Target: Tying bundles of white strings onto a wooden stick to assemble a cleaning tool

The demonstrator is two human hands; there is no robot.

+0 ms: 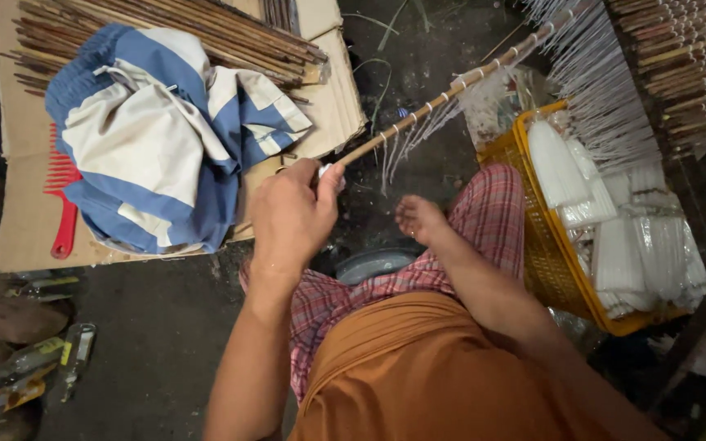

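Observation:
My left hand (292,216) is closed around the near end of a long thin bamboo stick (443,96). The stick slants up to the right, and several thin white strands (406,143) hang from it in a row. A small white piece shows at my thumb. My right hand (420,219) is curled with its fingers closed above my plaid-covered lap (492,212); nothing is visible in it. It sits just right of the left hand and below the stick.
A yellow plastic basket (533,245) of white candle bundles stands at the right. On the cardboard sheet (26,229) at the left lie a blue and white cloth (157,139), a red comb (63,204) and brown sticks (206,24). A grey metal bowl (373,263) sits by my lap. Bottles (34,359) lie at far left.

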